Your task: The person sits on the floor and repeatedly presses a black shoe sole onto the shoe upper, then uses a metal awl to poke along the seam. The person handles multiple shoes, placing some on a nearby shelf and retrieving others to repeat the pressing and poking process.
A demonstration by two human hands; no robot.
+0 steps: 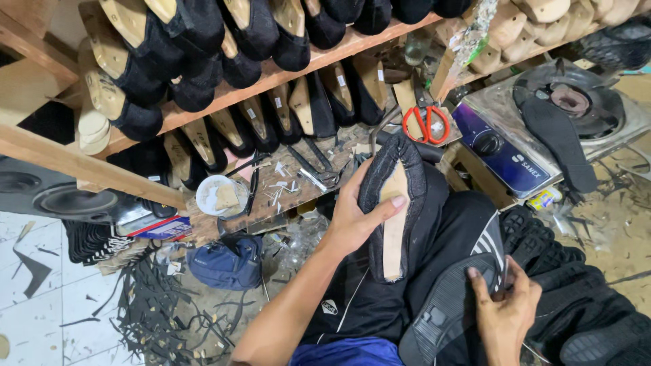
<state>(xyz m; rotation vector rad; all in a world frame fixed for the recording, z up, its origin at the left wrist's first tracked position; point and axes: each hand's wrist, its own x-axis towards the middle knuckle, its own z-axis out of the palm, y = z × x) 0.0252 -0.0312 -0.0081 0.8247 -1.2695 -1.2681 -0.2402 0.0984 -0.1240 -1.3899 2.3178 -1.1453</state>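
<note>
Near the middle of the frame the left hand [352, 220] grips a black shoe upper [397, 203] stretched over a wooden last [395, 230], fingers curled round its left edge and the thumb pressed flat on the pale wood of the last's underside; the shoe lies bottom up, toe pointing toward the upper part of the frame, resting over the person's lap in black clothing. At the lower right the right hand [505, 308] is closed on a black rubber sole [447, 312] with a ribbed tread, thumb on top and fingers underneath; the sole lies just beside the shoe, to its lower right, and the two do not touch.

Above the hands, a cluttered wooden bench [285, 193] runs across the centre; on it lie orange-handled scissors [427, 125], dark hand tools, pale scraps, and a round white tub [220, 195] at its left end. Along the upper left, two wooden shelves [224, 102] carry rows of black uppers on lasts, their wooden bottoms facing out. At the upper right sits a metal gas stove [536, 129] with a dark blue front, and another black sole [559, 139] lies across its top; more black soles are piled at the lower right edge. In the lower left a blue bag [224, 264] lies on the floor among black offcuts, beside white tiles.
</note>
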